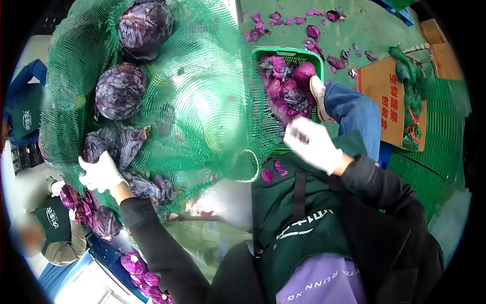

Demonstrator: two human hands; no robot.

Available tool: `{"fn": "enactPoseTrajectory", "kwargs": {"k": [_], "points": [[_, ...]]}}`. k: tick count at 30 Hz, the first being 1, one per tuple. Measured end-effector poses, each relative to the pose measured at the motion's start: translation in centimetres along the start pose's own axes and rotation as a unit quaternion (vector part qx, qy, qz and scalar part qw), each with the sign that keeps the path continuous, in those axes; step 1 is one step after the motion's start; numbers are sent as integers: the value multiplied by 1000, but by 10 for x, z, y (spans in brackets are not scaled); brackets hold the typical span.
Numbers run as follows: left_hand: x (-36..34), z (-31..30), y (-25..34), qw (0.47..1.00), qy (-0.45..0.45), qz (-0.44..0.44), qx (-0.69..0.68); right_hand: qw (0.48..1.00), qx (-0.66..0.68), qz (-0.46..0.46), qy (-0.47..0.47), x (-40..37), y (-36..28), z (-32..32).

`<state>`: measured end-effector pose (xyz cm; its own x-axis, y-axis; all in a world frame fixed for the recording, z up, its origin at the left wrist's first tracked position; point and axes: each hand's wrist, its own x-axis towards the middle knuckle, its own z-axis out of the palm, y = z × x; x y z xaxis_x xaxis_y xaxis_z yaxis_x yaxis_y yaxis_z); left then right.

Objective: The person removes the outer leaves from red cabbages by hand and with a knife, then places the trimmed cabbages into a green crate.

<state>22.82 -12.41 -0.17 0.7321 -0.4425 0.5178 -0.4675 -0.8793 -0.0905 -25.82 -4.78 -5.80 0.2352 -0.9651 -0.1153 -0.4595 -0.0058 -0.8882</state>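
My left hand (103, 174), in a white glove, lies against the lower edge of a dark purple cabbage (103, 144), its thumb and fingers apart. Green mesh netting (202, 101) spreads around this cabbage and two more, one in the middle (120, 91) and one at the top (145, 29). Loose dark leaves (144, 186) lie beside my left hand. My right hand (314, 147), also gloved, is raised at the netting's right side, near a green basket (316, 57) of purple leaves. Its fingers look bent but are blurred, and whether they hold anything is unclear.
Purple leaves (334, 62) litter the green floor at the top right. A cardboard box (382, 96) with netting on it stands at the right. Two other people, one at the left edge (25, 116) and one lower down (59, 223), are near more cabbages (106, 223).
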Motion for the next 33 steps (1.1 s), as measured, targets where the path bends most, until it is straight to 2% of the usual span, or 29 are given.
{"fn": "enactPoseTrajectory", "kwargs": {"k": [2,4,5,6,8,9,11,13,15,16,17,18,19,20,21,22,24,26,28,29,30,32,33], "points": [[0,-8,3,998,-12,46,32,995,15,21,-94,-27,-1,16],[23,33,-22,998,-23,45,-29,966,136,145,-166,-47,-3,32],[35,53,-33,997,-28,46,-62,927,220,201,-226,-54,6,41],[40,60,-39,985,-61,23,-162,910,271,177,-257,-66,24,55],[54,68,-49,965,-107,23,-238,867,305,237,-315,-66,24,59],[45,39,-35,927,-163,-45,-336,855,274,264,-352,-57,19,49],[60,43,-34,874,-216,-191,-391,940,194,104,-261,-53,43,53],[54,25,-33,828,-254,-258,-427,993,58,-44,-92,-24,45,32],[23,6,-19,807,-255,-260,-464,998,37,-2,55,0,62,-2],[17,3,-15,798,-245,-261,-484,993,69,32,88,7,61,-15],[20,19,-24,763,-241,-255,-542,985,104,64,123,13,59,-28],[30,52,-36,692,-246,-243,-634,973,140,94,160,19,58,-42],[44,84,-49,611,-255,-229,-714,952,253,85,149,20,75,-47],[53,109,-60,559,-264,-214,-756,940,286,110,152,20,74,-44],[40,71,-49,639,-240,-176,-710,936,270,165,154,19,70,-39],[26,30,-37,714,-211,-144,-652,942,258,166,138,18,57,-33],[41,98,-68,710,-192,-88,-672,948,263,156,89,11,51,-16],[42,114,-86,695,-207,-21,-688,955,260,134,55,3,42,-7],[7,59,-85,627,-259,-112,-726,954,267,133,41,2,30,-7],[4,41,-96,535,-359,-102,-758,958,260,120,34,2,29,-7],[-7,10,-92,515,-397,-109,-752,962,251,105,26,2,27,-10],[-36,-25,-90,570,-347,-28,-745,968,234,85,30,4,-6,-5],[-47,-55,-85,589,-353,50,-725,979,199,50,17,5,-24,0]]}}
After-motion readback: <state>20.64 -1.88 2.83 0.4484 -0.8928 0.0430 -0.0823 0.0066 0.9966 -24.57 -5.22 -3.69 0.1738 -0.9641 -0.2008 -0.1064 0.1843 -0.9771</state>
